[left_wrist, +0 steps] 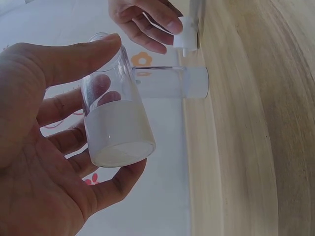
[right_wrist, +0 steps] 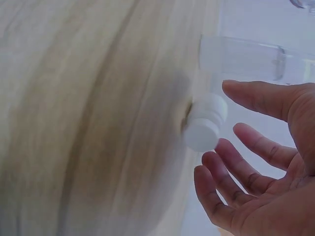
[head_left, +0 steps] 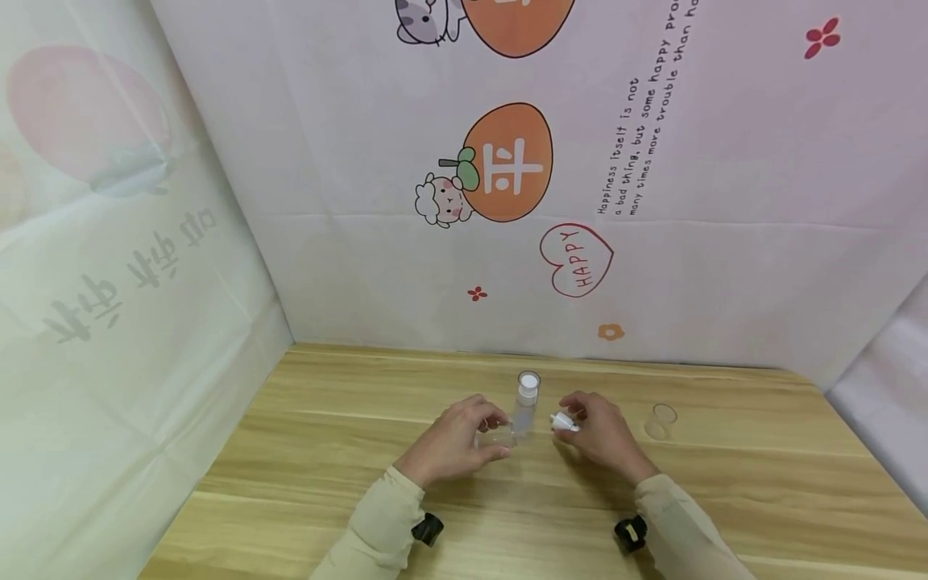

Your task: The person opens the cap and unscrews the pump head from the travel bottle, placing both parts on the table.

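My left hand (head_left: 458,441) grips a clear bottle (left_wrist: 118,129) with a whitish lower part, tilted and held above the table. Its thumb lies along one side, with fingers behind and under the base. Beside my right hand (head_left: 606,433) is a small white pump head (right_wrist: 203,132), close to the tabletop. The right wrist view has the thumb a little apart from the pump head and the other fingers loosely bent near it; whether a finger touches it is unclear. Between the hands, slightly farther back, a second clear bottle (head_left: 527,401) with a white top stands upright.
Right of the right hand, a clear cap or cup (head_left: 660,423) stands on the wood-grain table (head_left: 725,499). A printed white sheet (head_left: 348,266) hangs behind the table's far edge, and another pale sheet (head_left: 109,338) hangs on the left.
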Demonstrator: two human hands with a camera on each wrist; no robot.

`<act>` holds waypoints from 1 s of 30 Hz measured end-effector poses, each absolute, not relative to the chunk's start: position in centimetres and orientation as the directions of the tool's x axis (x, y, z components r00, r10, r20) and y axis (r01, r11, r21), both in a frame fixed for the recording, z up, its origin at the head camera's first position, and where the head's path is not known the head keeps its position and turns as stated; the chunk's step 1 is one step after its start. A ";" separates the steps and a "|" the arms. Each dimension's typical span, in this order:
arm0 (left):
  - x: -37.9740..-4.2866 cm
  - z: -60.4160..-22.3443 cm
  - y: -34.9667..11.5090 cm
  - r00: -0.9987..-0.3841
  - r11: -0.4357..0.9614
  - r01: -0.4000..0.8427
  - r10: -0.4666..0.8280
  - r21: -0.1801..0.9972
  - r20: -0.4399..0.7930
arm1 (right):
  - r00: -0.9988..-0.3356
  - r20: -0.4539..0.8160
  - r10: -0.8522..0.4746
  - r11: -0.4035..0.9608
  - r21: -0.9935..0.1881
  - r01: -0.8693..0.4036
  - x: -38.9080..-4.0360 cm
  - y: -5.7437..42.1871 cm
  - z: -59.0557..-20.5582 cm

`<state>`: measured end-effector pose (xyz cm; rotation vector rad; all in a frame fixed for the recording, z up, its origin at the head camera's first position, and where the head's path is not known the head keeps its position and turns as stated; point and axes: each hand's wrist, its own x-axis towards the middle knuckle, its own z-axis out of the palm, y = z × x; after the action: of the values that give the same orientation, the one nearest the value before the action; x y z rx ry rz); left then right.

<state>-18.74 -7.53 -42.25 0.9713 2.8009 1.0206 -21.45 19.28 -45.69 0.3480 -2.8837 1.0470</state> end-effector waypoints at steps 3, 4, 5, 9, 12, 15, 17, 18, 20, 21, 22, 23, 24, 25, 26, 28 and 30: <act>-18.8 -42.4 -7.8 -0.816 0.596 0.540 0.543 0.594 0.197 | -0.972 0.136 -0.191 0.754 -0.614 -0.234 -21.2 19.3 -45.3; -18.8 -42.4 -7.9 -0.821 0.598 0.534 0.535 0.597 0.198 | -0.972 0.139 -0.190 0.757 -0.609 -0.235 -21.0 19.3 -45.1; -18.9 -42.4 -8.1 -0.825 0.600 0.531 0.527 0.598 0.204 | -0.972 0.142 -0.188 0.760 -0.606 -0.235 -20.9 19.3 -45.0; -19.1 -42.5 -8.8 -0.843 0.616 0.515 0.489 0.596 0.224 | -0.971 0.150 -0.186 0.765 -0.599 -0.239 -20.3 19.2 -44.3; -19.3 -42.7 -9.6 -0.854 0.612 0.503 0.461 0.611 0.241 | -0.971 0.152 -0.184 0.766 -0.597 -0.239 -19.7 19.1 -43.8; -19.6 -43.0 -10.6 -0.867 0.592 0.483 0.426 0.645 0.258 | -0.971 0.157 -0.180 0.766 -0.597 -0.238 -19.2 18.9 -43.6; -19.9 -43.2 -11.2 -0.879 0.578 0.465 0.395 0.670 0.269 | -0.970 0.160 -0.181 0.765 -0.597 -0.241 -18.9 18.9 -43.5; -20.0 -43.4 -11.6 -0.884 0.572 0.457 0.378 0.681 0.275 | -0.970 0.163 -0.183 0.763 -0.599 -0.245 -18.8 18.9 -43.5; -20.3 -43.8 -12.3 -0.896 0.569 0.437 0.340 0.696 0.285 | -0.967 0.170 -0.189 0.759 -0.599 -0.254 -18.6 18.9 -43.6; -20.4 -44.0 -12.6 -0.903 0.571 0.425 0.319 0.703 0.287 | -0.965 0.174 -0.194 0.759 -0.597 -0.260 -18.6 18.9 -43.7; -20.5 -44.2 -12.9 -0.910 0.569 0.411 0.298 0.712 0.288 | -0.963 0.178 -0.201 0.758 -0.595 -0.268 -18.5 18.9 -43.8; -20.6 -44.3 -13.3 -0.917 0.567 0.398 0.277 0.721 0.288 | -0.961 0.181 -0.208 0.757 -0.593 -0.275 -18.3 18.9 -43.8; -20.7 -44.5 -13.6 -0.922 0.565 0.386 0.257 0.729 0.288 | -0.959 0.186 -0.214 0.757 -0.589 -0.283 -18.2 18.9 -43.8; -20.8 -44.7 -13.9 -0.929 0.566 0.369 0.236 0.737 0.284 | -0.957 0.191 -0.218 0.758 -0.584 -0.289 -18.1 18.9 -43.9; -20.9 -44.8 -14.2 -0.934 0.561 0.357 0.217 0.747 0.283 | -0.956 0.194 -0.221 0.760 -0.581 -0.293 -18.0 18.9 -43.9; -21.1 -45.1 -14.7 -0.944 0.551 0.330 0.175 0.767 0.280 | -0.953 0.201 -0.225 0.760 -0.576 -0.301 -17.7 18.9 -43.9; -21.3 -45.4 -15.2 -0.950 0.540 0.309 0.134 0.783 0.282 | -0.951 0.213 -0.225 0.759 -0.573 -0.309 -17.5 18.8 -43.9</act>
<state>-21.33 -15.24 -45.36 0.4246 2.9190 1.5473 -17.52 18.82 -43.87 0.4305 -2.8221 0.9533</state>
